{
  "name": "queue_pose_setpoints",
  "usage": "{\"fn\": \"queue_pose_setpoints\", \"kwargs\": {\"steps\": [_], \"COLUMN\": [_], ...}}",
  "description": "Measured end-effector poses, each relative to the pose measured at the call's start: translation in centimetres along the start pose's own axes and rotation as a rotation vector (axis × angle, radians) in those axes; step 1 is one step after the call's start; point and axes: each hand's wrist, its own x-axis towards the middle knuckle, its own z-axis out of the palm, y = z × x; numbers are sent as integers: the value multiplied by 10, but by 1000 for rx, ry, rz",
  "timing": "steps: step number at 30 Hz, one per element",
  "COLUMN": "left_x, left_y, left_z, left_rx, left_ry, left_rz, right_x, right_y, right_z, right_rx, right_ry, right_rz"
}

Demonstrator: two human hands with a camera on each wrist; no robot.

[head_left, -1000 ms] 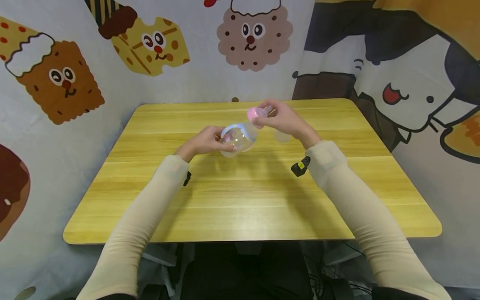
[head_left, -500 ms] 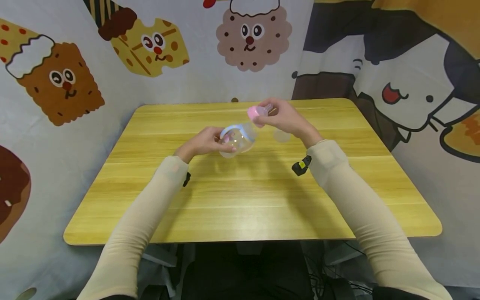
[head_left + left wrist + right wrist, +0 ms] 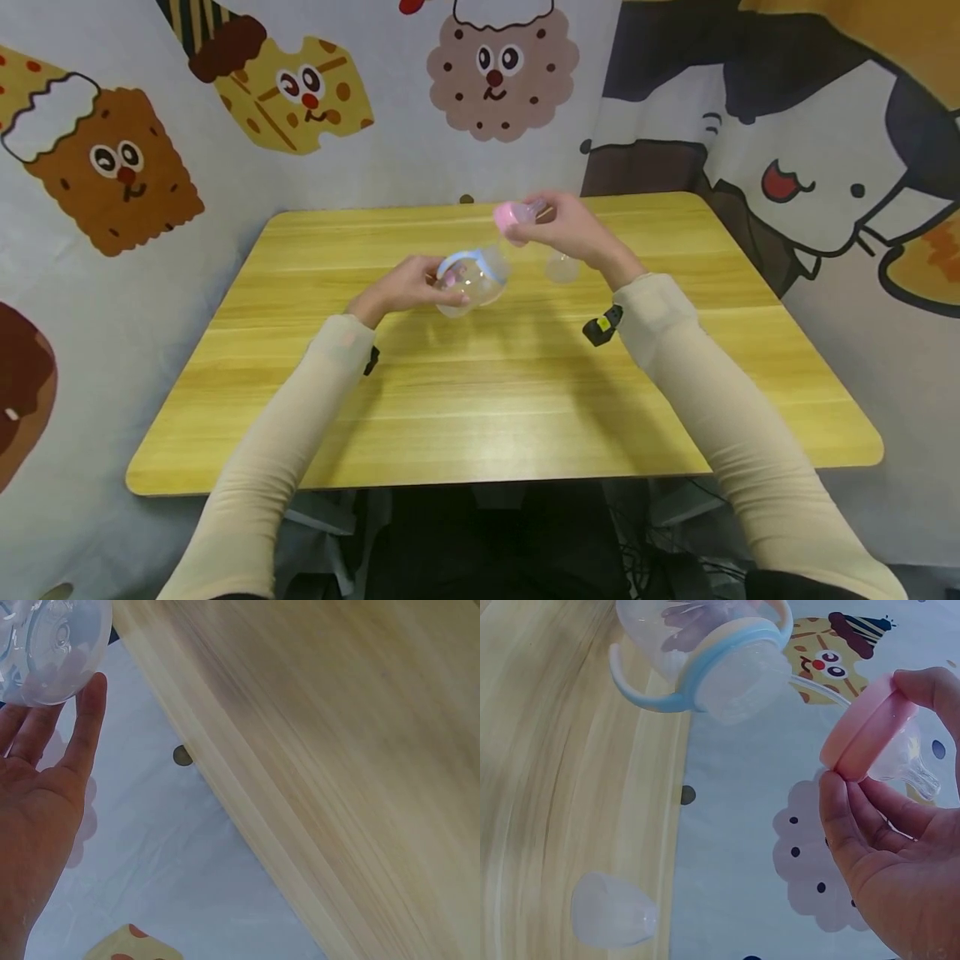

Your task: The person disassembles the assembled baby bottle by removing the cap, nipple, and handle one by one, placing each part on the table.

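My left hand (image 3: 408, 287) grips a clear baby bottle (image 3: 480, 287) with a pale blue handle ring (image 3: 727, 656), tilted above the table. Its mouth points toward my right hand (image 3: 570, 229). That hand pinches a pink bottle collar (image 3: 870, 726) between thumb and fingers, with a clear teat (image 3: 907, 761) sticking out on the palm side. From the collar a thin clear straw (image 3: 821, 684) runs toward the bottle's mouth; whether its end is inside, I cannot tell. Collar and bottle stand apart. Only the bottle's base shows in the left wrist view.
A translucent bottle cap (image 3: 611, 911) lies on the wooden table (image 3: 480, 400), below my right hand. Behind the table's far edge hangs a cloth (image 3: 405, 167) printed with cartoon biscuits and a cat.
My right hand has risen slightly with the pink collar, so the gap to the bottle is a little wider. My left hand and the bottle stay nearly still.
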Motion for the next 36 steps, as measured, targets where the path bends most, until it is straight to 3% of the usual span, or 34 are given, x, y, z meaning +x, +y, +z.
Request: {"fn": "queue_pose_setpoints", "kwargs": {"steps": [14,36], "left_x": [1,-1], "left_y": [-3,0], "left_z": [2,-2], "left_rx": [-14,-41], "left_ry": [3,-19], "left_rz": [-27,-37], "right_x": [-1,-7], "right_y": [-4,-13], "right_z": [-13,-39], "right_rx": [36,42], "right_ry": [66,150], "right_rz": [-45,-35]}}
